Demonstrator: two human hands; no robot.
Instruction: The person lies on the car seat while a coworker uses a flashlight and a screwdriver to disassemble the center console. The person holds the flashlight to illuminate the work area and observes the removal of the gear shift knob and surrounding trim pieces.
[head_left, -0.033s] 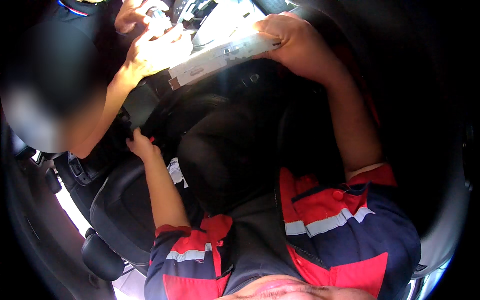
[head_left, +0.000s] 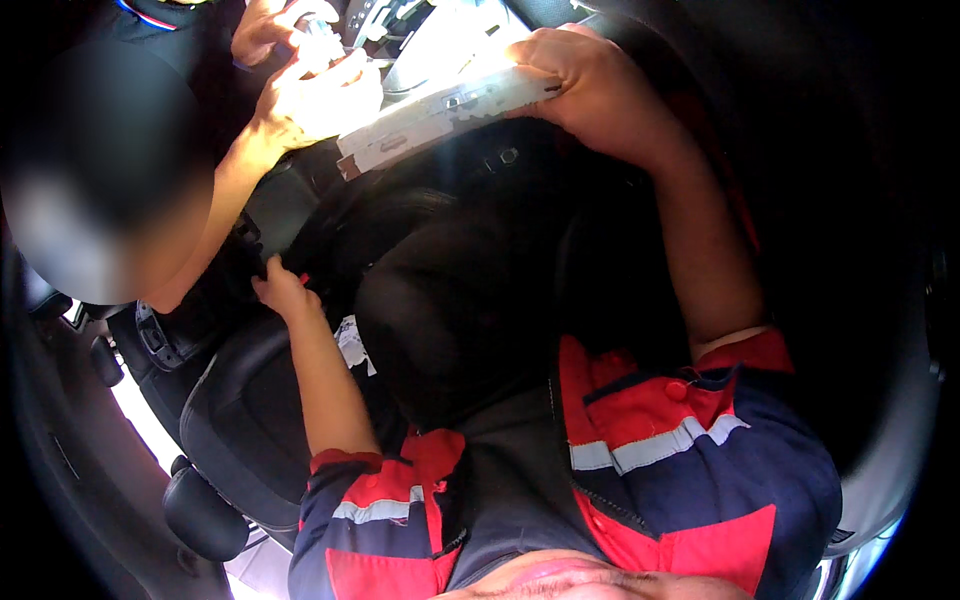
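My right hand (head_left: 590, 88) grips one end of a long, flat, silver-grey metal unit (head_left: 440, 122) with slots and worn edges, its thumb on the near side. The unit is held tilted above my lap, its left end close to another person's hand (head_left: 310, 105). My left hand (head_left: 287, 292) is low at the left beside the centre console (head_left: 278, 215), fingers curled. A small red bit shows at its edge, but what it holds is too dark to make out. The other person's two hands hold a small shiny piece (head_left: 320, 45) in bright light.
This is a dark car interior. A black seat (head_left: 245, 420) lies to my left, with a white patterned piece (head_left: 352, 345) beside my leg (head_left: 430, 310). The other person leans in from the upper left. Strong light washes out the parts behind the metal unit.
The other person's forearm and hands have shifted very slightly. My own hands and the metal unit look unchanged.
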